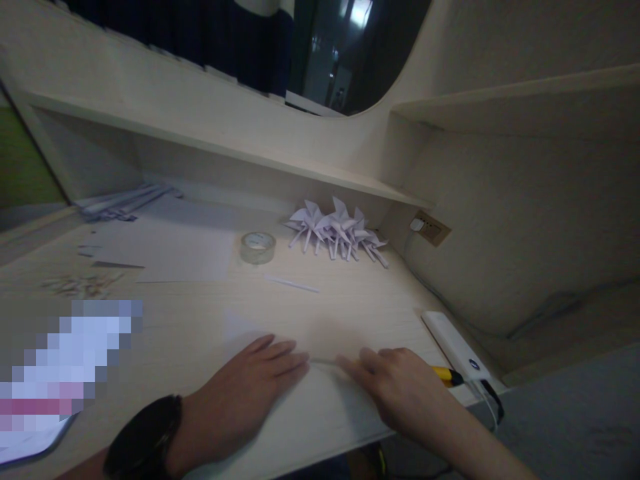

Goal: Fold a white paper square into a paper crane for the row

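Observation:
A pale sheet of paper (240, 325) lies on the desk under my hands, its outline hard to make out against the wood. My left hand (245, 390), with a black watch on the wrist, rests flat on it with the fingers stretched to the right. Between the hands runs a thin grey line, like a paper edge or fold. My right hand (400, 383) is closed at the right end of this line, index finger pointing along it, thumb hidden. A thin white paper stick (291, 283) lies beyond the hands, near a roll of clear tape (258, 247).
Several paper pinwheels (337, 230) lie at the back. White sheets (170, 240) and rolled paper sticks (135, 200) are at back left, by small scraps (85, 285). A blurred-out phone (50, 427) is at left. A power strip (457, 347) and yellow-black tool (447, 375) lie right.

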`<state>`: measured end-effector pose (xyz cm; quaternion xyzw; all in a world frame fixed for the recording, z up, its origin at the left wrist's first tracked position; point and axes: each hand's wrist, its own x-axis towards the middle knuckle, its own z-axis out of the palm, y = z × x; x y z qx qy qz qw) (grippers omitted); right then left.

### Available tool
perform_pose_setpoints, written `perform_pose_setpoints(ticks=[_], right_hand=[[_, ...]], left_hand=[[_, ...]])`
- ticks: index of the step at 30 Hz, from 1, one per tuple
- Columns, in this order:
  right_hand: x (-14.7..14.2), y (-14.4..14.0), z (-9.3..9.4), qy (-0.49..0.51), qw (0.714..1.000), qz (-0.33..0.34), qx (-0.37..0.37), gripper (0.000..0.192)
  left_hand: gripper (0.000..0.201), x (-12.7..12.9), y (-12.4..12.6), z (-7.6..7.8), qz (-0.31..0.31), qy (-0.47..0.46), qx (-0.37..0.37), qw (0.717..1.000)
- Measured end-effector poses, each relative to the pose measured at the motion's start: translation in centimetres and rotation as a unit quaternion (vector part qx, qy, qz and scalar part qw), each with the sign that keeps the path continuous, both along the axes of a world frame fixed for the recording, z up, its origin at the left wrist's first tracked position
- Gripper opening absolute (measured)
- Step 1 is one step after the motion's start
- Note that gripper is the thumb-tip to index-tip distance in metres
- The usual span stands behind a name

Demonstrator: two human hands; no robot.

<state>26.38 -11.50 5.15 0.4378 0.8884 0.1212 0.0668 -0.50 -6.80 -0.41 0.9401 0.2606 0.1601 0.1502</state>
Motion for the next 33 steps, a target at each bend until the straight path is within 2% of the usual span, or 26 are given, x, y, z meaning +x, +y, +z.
perform_pose_setpoints(ticks=[8, 14, 19, 22, 26, 33], right_hand=[[0.2, -0.1, -0.2, 0.005, 1.0, -0.003, -0.005, 0.043], [0.2, 0.1, -0.2, 0.003, 1.0, -0.002, -0.004, 0.054], [0.8, 0.4, 0.6, 0.024, 1.0, -0.005, -0.003, 0.057], [1.8, 0.7, 1.1, 0.038, 0.999, -0.021, 0.007, 0.061], [3.0, 1.1, 1.3, 0.047, 0.998, -0.047, 0.011, 0.058], [4.0, 1.8, 0.2, 0.119, 0.99, -0.078, -0.015, 0.044]], left_hand=[[0.052, -0.1, 0.0, 0.1, -0.004, 0.008, 0.003, 1.0], [0.054, -0.4, 0.3, -0.3, -0.018, -0.014, 0.019, 1.0], [0.046, -0.5, 0.8, 0.9, -0.015, -0.014, 0.015, 1.0], [0.044, -1.1, 1.4, 1.8, 0.026, -0.002, 0.016, 1.0], [0.063, -2.2, 2.0, 2.5, 0.085, 0.053, 0.011, 0.995], [0.083, -3.6, 2.6, 3.9, 0.108, 0.084, -0.006, 0.991]])
